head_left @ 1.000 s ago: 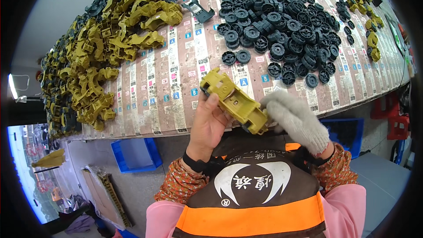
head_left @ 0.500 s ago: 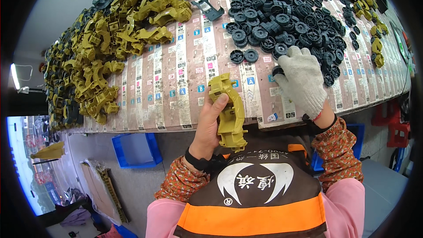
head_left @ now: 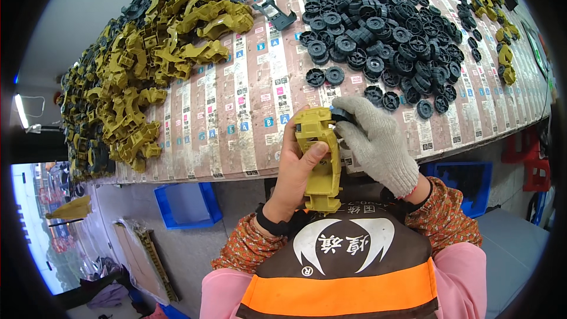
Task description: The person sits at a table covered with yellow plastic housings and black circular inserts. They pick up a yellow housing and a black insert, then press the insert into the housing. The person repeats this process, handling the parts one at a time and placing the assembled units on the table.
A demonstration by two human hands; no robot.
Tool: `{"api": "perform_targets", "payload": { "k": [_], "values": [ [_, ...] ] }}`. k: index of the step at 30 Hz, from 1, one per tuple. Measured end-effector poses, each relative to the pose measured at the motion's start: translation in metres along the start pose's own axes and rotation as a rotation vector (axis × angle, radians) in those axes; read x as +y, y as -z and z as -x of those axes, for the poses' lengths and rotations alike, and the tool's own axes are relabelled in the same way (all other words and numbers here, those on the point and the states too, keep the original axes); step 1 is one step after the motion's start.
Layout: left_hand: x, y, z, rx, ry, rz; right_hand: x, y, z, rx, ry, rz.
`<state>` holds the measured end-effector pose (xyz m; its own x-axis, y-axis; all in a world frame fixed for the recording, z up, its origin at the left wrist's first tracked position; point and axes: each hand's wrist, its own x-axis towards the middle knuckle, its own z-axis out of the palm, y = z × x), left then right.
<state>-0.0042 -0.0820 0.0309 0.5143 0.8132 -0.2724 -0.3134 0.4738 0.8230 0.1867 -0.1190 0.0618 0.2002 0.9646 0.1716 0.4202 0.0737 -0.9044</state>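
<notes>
A mustard-yellow plastic toy vehicle body (head_left: 322,174) is gripped in my bare left hand (head_left: 297,168), thumb across its face, over the table's near edge. My right hand (head_left: 378,145), in a pale knitted glove, pinches a black toy wheel (head_left: 341,115) between thumb and fingers. The wheel sits against the far right corner of the yellow body; the glove partly covers it, so I cannot tell whether it is attached. Beyond both hands lies a large heap of black wheels (head_left: 401,35), with a few loose ones at its near edge.
Yellow vehicle bodies (head_left: 127,85) are piled along the table's left side, with more at the far right. A dark plastic part (head_left: 276,13) lies between the heaps. Blue bins (head_left: 188,204) stand below the table edge, and red stools (head_left: 525,159) at the right.
My right hand has come from the wheel heap toward me and left, carrying a black wheel to the yellow body. My left hand has shifted slightly right with the body.
</notes>
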Motion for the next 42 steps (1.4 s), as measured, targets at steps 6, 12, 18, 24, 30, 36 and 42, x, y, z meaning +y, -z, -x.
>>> {"api": "perform_targets", "payload": {
  "k": [6, 12, 18, 24, 30, 36, 42],
  "values": [
    [-0.001, -0.006, -0.002, -0.026, -0.125, -0.189, 0.001, -0.005, 0.013, 0.001, -0.015, 0.019],
    [-0.001, -0.006, -0.002, -0.094, -0.143, -0.272, 0.005, 0.004, 0.009, -0.039, -0.104, -0.055],
    [-0.004, -0.008, -0.003, -0.105, -0.150, -0.260, 0.012, 0.000, 0.010, -0.012, -0.126, -0.134],
    [-0.005, -0.004, -0.001, -0.135, -0.216, -0.548, 0.004, 0.002, 0.017, 0.007, 0.006, 0.040],
    [-0.010, 0.002, 0.001, -0.219, -0.252, -0.795, 0.004, 0.009, 0.022, -0.081, 0.007, 0.194],
    [0.001, 0.002, 0.000, -0.265, -0.276, -0.927, 0.001, 0.017, 0.013, -0.210, -0.122, 0.105],
    [-0.002, 0.014, 0.004, -0.241, -0.309, -0.901, -0.010, 0.010, 0.002, -0.241, -0.073, 0.201]
  ]
}}
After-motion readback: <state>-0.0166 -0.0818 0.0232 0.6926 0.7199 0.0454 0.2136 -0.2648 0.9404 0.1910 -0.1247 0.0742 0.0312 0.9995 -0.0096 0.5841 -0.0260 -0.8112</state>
